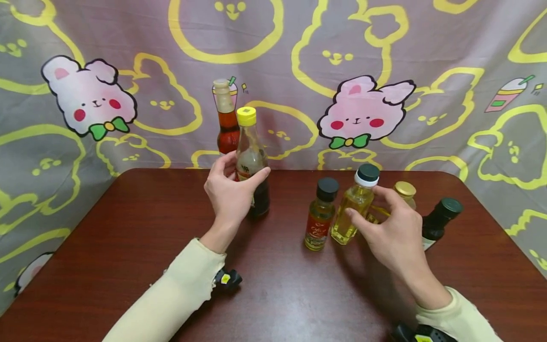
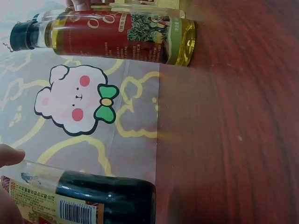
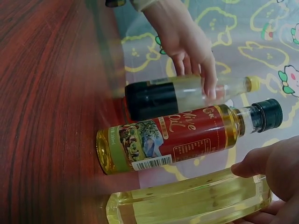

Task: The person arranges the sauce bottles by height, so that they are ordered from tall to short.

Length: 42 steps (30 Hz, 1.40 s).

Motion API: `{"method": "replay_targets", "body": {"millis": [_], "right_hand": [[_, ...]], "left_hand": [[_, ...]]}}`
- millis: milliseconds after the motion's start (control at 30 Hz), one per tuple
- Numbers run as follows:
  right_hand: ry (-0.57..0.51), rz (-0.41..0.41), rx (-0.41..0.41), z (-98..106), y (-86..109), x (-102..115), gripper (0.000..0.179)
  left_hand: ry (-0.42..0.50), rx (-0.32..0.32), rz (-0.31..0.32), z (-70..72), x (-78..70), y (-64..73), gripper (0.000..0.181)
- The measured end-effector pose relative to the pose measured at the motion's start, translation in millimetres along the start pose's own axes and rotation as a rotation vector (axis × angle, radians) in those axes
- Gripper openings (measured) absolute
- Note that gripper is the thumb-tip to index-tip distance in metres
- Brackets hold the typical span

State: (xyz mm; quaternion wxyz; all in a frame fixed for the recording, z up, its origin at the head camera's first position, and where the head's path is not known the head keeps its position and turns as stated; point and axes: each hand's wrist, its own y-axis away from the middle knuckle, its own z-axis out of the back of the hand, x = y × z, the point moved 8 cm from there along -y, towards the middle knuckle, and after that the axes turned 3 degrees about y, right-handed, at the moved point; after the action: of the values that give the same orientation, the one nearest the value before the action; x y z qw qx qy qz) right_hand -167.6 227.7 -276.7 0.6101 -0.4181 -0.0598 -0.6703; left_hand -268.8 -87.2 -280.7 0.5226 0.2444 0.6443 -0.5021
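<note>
My left hand (image 1: 231, 190) holds a yellow-capped bottle of dark sauce (image 1: 252, 156) at mid-height, thumb on its right side and fingers on its left. The left wrist view shows that bottle's dark lower part and barcode label (image 2: 77, 212). With my right hand (image 1: 397, 232) I grip a clear, angular oil bottle (image 1: 352, 209), which has a dark green cap over a white collar and leans slightly. Just left of it stands a small olive oil bottle (image 1: 318, 223) with a red label, its print readable in the right wrist view (image 3: 177, 130).
Behind the sauce bottle stands a tall bottle of reddish-brown liquid (image 1: 227, 123). Past my right hand are a gold-capped bottle (image 1: 405, 191) and a dark bottle with a green cap (image 1: 440, 221), both partly hidden. A patterned cloth (image 1: 295, 95) hangs behind the brown table (image 1: 273, 294).
</note>
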Motion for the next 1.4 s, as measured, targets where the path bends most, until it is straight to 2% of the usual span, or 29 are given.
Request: {"method": "replay_targets", "body": {"millis": [367, 567, 767, 1200, 1400], "right_hand": [[-0.006, 0.008, -0.001, 0, 0.1, 0, 0.057], [-0.010, 0.003, 0.007, -1, 0.5, -1, 0.058], [0.002, 0.002, -0.003, 0, 1.8, -2, 0.058], [-0.029, 0.037, -0.037, 0, 1.8, -1, 0.057], [-0.032, 0.046, -0.040, 1, 2.2, 0, 0.057]], "left_hand": [[0.019, -0.077, -0.041, -29.2, -3.2, 1.5, 0.068], [0.039, -0.104, -0.010, -42.2, -0.5, 0.2, 0.070], [0.064, -0.104, 0.019, -54.9, 4.2, 0.8, 0.070], [0.047, -0.200, -0.041, -65.1, 7.1, -3.0, 0.068], [0.055, -0.224, -0.020, -68.7, 12.2, -4.5, 0.068]]}}
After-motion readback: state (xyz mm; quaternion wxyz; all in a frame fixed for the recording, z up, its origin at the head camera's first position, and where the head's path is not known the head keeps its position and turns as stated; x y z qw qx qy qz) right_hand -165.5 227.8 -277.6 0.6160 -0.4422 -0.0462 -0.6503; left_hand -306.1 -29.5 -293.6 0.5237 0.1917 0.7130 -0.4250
